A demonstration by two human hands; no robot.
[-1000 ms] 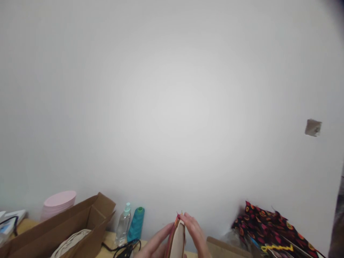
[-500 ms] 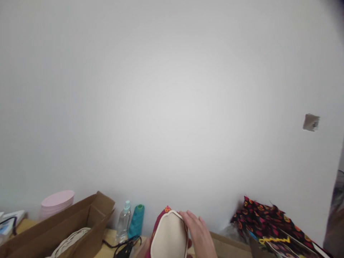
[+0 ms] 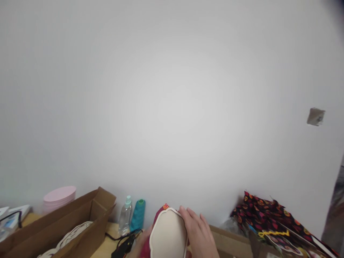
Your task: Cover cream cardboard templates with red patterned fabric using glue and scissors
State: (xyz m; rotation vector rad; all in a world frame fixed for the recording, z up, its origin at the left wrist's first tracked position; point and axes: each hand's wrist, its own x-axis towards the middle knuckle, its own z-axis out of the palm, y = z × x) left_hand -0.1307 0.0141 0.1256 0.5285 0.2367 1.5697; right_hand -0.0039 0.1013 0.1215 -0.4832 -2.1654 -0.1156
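Observation:
At the bottom middle I hold up a cream, scallop-edged fabric pad [image 3: 168, 234] backed with dark red patterned cloth. My right hand [image 3: 199, 234] grips its right edge, fingers curled over the top. My left hand [image 3: 139, 242] shows only as a sliver at the pad's lower left, behind it; its fingers are hidden. The pad's cream face is turned toward me.
An open cardboard box [image 3: 67, 222] with pale pads stands at the left, a stack of pink discs [image 3: 59, 196] behind it. A clear spray bottle [image 3: 125, 215], a teal thread cone [image 3: 138, 215] and a black tool [image 3: 125, 245] lie nearby. Dark patterned fabric [image 3: 264, 215] piles right.
The pad turned from edge-on to showing its cream face and sank slightly. My right hand slid along its right edge; the left hand dropped behind it. The camera tilted a little.

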